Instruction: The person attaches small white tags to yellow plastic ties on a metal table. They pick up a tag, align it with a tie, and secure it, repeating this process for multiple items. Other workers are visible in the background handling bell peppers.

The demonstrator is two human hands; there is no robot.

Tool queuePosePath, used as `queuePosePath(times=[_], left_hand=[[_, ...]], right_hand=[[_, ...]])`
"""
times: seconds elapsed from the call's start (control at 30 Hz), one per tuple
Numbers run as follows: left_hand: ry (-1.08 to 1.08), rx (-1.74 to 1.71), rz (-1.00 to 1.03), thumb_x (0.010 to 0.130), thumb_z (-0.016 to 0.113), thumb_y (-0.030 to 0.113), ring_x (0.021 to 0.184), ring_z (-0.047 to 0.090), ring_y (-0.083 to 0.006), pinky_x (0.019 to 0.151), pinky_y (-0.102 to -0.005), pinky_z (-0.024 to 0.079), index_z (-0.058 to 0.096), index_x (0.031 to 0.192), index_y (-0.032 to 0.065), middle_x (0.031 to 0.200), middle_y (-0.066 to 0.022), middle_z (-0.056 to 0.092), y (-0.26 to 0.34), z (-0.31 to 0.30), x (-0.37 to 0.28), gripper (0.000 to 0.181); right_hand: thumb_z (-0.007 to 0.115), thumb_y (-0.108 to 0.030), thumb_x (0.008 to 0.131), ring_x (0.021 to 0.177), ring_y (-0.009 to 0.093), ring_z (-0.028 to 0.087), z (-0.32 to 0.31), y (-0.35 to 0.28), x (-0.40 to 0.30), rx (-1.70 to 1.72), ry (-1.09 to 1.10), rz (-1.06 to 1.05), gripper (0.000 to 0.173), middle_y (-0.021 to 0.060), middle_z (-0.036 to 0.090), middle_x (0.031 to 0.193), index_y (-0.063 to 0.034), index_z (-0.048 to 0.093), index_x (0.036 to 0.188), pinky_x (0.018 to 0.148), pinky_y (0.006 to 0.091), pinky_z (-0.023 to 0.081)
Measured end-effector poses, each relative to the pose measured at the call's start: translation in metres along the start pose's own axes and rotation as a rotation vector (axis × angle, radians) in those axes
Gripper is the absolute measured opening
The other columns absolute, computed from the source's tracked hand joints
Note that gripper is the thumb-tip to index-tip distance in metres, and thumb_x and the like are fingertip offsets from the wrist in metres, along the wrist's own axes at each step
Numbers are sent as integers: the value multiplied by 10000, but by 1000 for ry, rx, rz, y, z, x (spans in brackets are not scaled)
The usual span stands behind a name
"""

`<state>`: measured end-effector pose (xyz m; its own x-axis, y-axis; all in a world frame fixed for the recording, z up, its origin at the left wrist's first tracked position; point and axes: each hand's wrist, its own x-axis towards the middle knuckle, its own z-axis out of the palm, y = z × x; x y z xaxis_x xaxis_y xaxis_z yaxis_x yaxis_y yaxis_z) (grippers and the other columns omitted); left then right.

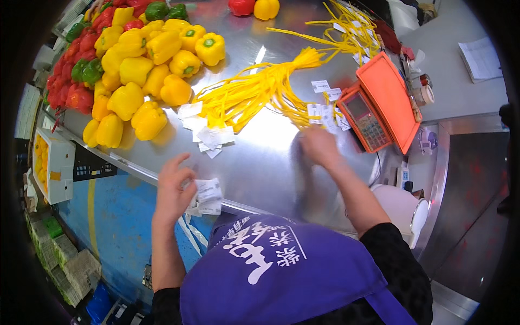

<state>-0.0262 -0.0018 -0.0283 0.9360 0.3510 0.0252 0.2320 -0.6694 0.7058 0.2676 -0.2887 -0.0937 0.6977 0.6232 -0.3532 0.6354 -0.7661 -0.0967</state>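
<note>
My left hand (175,189) is raised near the front edge of the steel table (260,183), its thumb and fingers curled by a bunch of white printed labels (209,195); whether it grips them is unclear. My right hand (319,146) reaches to the lower right end of a spread bundle of yellow ties (264,89), fingertips at the strands. White labels (321,113) lie just beyond that hand. More loose labels (211,136) are piled at the bundle's left end. Yellow bell peppers (136,71) are heaped at the left, with red bell peppers (77,50) behind them.
An orange scale (386,101) stands at the right, close to my right hand. More yellow ties with labels (349,32) lie at the back. A red pepper (241,6) and a yellow pepper (266,9) sit at the far edge. A foam box (61,170) of peppers stands left.
</note>
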Motion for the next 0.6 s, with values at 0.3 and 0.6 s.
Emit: queuePosePath(times=[0.3,0.6], left_hand=[[201,-991,-442,874,597,-105,823,662,-105,749,-240,548,583,944,31,911,-60,695,11,-30,-14,154],[124,-904,-390,907,635,-46,792,625,-48,659,-199,487,604,984,31,887,-10,663,18,-17,-13,114]], right_hand=[[579,-193,918,893,426,669,-31,-30,4,158,195,-130,161,197,672,1006,-41,622,949,777,523,536],[542,-111,932,971,412,652,-11,-91,54,348,208,-252,182,184,658,1087,-71,664,1060,850,490,520]])
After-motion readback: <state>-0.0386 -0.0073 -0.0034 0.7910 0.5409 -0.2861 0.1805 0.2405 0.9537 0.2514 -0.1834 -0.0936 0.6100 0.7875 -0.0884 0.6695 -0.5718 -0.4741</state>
